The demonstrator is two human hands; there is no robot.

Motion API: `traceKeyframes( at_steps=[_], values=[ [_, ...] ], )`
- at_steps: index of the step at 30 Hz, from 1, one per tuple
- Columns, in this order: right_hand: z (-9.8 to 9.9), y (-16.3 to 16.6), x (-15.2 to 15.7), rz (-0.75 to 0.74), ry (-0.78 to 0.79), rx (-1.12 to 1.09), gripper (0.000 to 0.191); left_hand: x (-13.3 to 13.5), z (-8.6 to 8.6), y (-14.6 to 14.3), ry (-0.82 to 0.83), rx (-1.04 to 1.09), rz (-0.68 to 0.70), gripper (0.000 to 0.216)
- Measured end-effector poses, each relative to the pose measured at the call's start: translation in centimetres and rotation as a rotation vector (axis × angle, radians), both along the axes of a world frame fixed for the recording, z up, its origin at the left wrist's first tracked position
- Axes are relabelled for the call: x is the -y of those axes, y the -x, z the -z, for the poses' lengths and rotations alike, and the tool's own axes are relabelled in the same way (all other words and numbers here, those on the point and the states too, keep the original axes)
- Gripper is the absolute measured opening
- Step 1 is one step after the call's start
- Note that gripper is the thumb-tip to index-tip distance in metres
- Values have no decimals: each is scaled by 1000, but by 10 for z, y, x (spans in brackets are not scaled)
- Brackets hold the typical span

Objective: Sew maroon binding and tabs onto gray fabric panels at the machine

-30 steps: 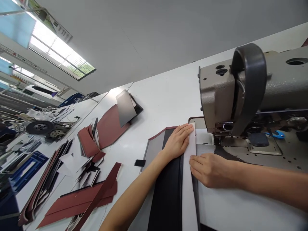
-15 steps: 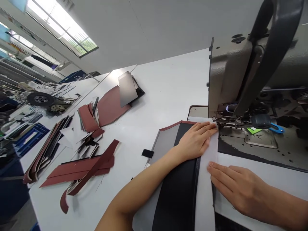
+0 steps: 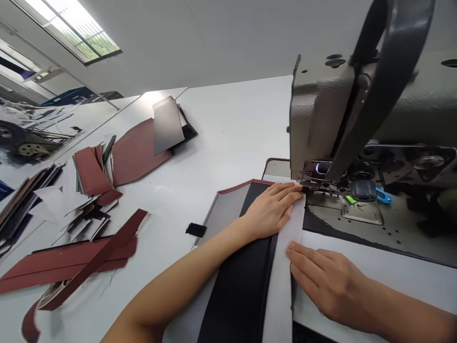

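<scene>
A long panel lies under both hands, with a black band [image 3: 237,286], a grey section [image 3: 228,207] edged in dark red, and a white strip [image 3: 280,281] along its right side. My left hand [image 3: 271,212] rests flat on the black band and white strip, fingers stretched toward the needle area of the sewing machine [image 3: 310,119]. Lower down, my right hand [image 3: 326,281] touches the strip's right edge with extended fingertips; its thumb is mostly hidden. The strip's far end meets the machine beside the presser foot, where the stitching point is too small to make out.
Dark red pieces [image 3: 132,152] and a grey sheet [image 3: 167,126] lie on the white table to the left, near long red strips [image 3: 93,257] and stacked scraps. A blue thread snipper [image 3: 383,196] sits on the machine bed. A black tab [image 3: 196,230] juts from the panel.
The view has swung right, so everything appears shifted left. Both hands keep nearly the same places on the panel and beside the machine.
</scene>
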State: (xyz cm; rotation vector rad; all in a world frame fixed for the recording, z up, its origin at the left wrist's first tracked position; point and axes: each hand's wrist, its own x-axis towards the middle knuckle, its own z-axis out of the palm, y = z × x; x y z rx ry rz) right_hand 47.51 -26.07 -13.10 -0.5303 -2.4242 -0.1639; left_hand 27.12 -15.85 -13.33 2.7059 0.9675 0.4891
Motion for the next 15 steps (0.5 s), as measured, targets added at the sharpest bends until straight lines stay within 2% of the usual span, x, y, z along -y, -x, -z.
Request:
traceKeyframes(
  at_steps=[15],
  values=[
    [-2, -2, -1, -4, -28, 18, 31, 0, 3, 0, -6, -1, 8, 38]
  ],
)
